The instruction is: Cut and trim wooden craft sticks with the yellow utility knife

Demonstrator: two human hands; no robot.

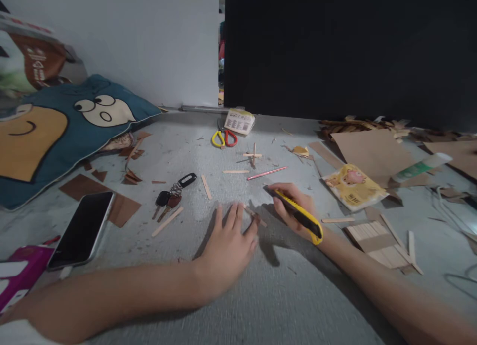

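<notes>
My right hand (298, 206) is closed around a yellow and black utility knife (298, 213), its tip pointing away to the upper left. Flat on the grey tabletop, my left hand (231, 241) has its fingers stretched out and apart. By its thumb and fingertips lies a wooden craft stick (262, 220) with a small brown patch on it. Beyond the hands are another craft stick (236, 172), a pink striped pencil (267, 173) and a small cross-shaped piece made of sticks (254, 155).
At the left are keys (170, 198), a phone (84, 228) and a blue cushion (100, 131). Scissors (224, 138) lie at the back. On the right are a yellow packet (354, 187), a glue stick (423, 167), cardboard (367, 151) and a bundle of craft sticks (378, 243).
</notes>
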